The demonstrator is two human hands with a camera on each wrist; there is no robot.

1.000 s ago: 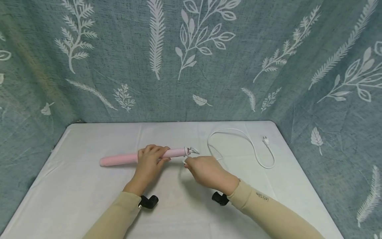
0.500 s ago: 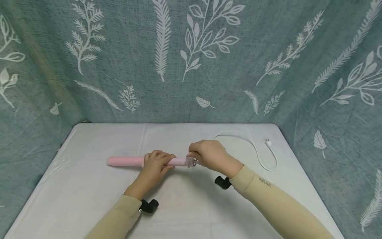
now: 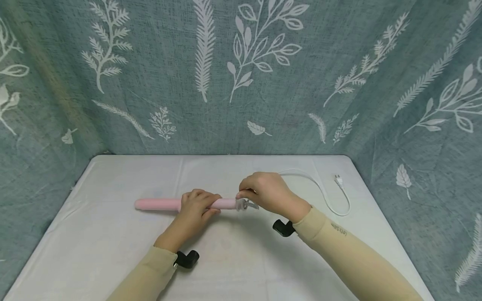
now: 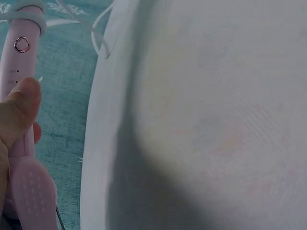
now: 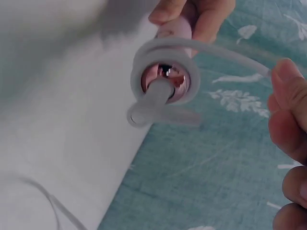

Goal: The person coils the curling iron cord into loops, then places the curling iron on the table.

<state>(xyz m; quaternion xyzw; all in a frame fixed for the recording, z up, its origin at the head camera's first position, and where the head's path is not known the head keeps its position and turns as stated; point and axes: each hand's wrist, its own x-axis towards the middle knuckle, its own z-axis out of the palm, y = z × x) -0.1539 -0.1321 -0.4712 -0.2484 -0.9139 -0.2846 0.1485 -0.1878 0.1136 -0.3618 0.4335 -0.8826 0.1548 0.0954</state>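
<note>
A pink curling iron (image 3: 158,204) lies crosswise over the white table, barrel end to the left. My left hand (image 3: 196,211) grips its handle, thumb just below the round button (image 4: 22,44) and beyond the dimpled clamp lever (image 4: 33,191). The white power cord (image 5: 235,58) loops round the handle's end. Between thumb and fingers, my right hand (image 3: 268,193) pinches the cord and holds it taut beside that end. In the right wrist view, the grey cord swivel (image 5: 158,96) sticks out of the shiny end cap.
The rest of the cord curves over the right of the white table (image 3: 226,267) to a two-prong plug (image 3: 339,180). A green leaf-patterned curtain (image 3: 169,62) hangs behind and at the sides. Black wrist cameras (image 3: 283,228) sit under both wrists.
My right hand has carried the cord from below the handle's end up to its far side, where a wrap now shows. The left hand keeps its grip. The head view has shifted slightly.
</note>
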